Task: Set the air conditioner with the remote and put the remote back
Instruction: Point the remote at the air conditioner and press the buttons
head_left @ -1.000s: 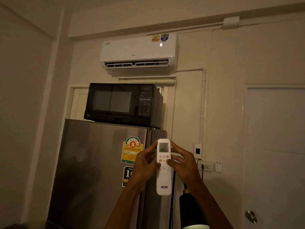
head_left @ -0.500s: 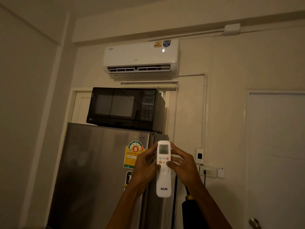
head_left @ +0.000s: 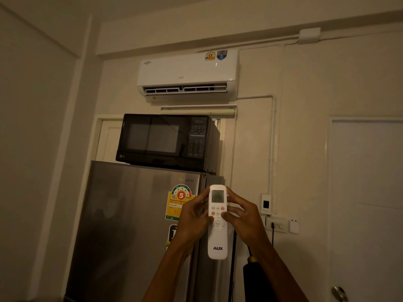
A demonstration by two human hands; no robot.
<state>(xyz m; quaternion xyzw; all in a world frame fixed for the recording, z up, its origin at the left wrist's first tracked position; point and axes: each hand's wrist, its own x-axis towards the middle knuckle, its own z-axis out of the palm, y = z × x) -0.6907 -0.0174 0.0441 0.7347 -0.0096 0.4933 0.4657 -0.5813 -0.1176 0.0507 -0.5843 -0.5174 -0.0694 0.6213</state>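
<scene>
A white AUX remote stands upright in front of me, screen on top, pointed up toward the white air conditioner mounted high on the wall. My left hand grips its left side, thumb resting by the round pad. My right hand holds the right side, its thumb on the small buttons under the screen. The air conditioner's flap is open and only a faint light mark shows on its front panel.
A black microwave sits on a steel fridge directly below the unit. A white door with a knob is at the right. Wall sockets and a dark bottle-like object lie behind my right forearm.
The lit number on the air conditioner's panel has faded to a faint mark. The view has tilted slightly, so everything sits lower in frame. My right thumb has shifted on the buttons.
</scene>
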